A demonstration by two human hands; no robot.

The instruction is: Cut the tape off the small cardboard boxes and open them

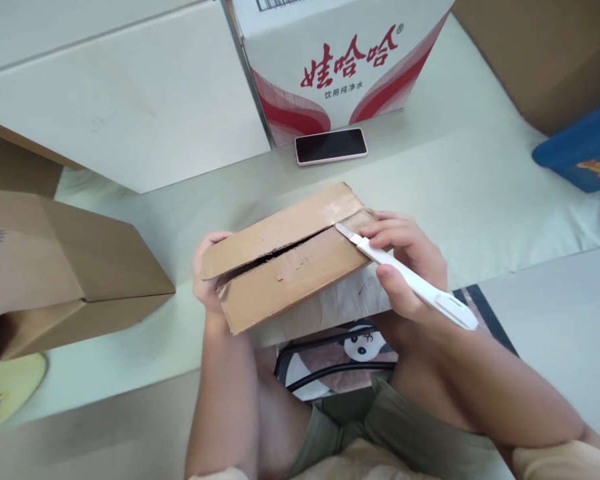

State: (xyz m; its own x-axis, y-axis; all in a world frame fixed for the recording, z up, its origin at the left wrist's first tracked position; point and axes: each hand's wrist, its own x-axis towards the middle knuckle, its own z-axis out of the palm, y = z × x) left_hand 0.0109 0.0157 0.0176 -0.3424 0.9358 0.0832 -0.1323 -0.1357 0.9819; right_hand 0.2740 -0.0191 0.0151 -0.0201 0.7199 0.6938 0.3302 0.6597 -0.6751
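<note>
White utility knife [410,280] at the seam of a small brown cardboard box [290,257], held above the lap.
Right hand [405,260] grips the knife; left hand [207,277], mostly hidden behind the box, clasps its end.

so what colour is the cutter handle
The cutter handle is white, seen best in the head view.

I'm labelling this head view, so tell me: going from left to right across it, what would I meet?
An open brown carton → left hand → the small cardboard box it holds → right hand gripping a white cutter → blue box.
</note>
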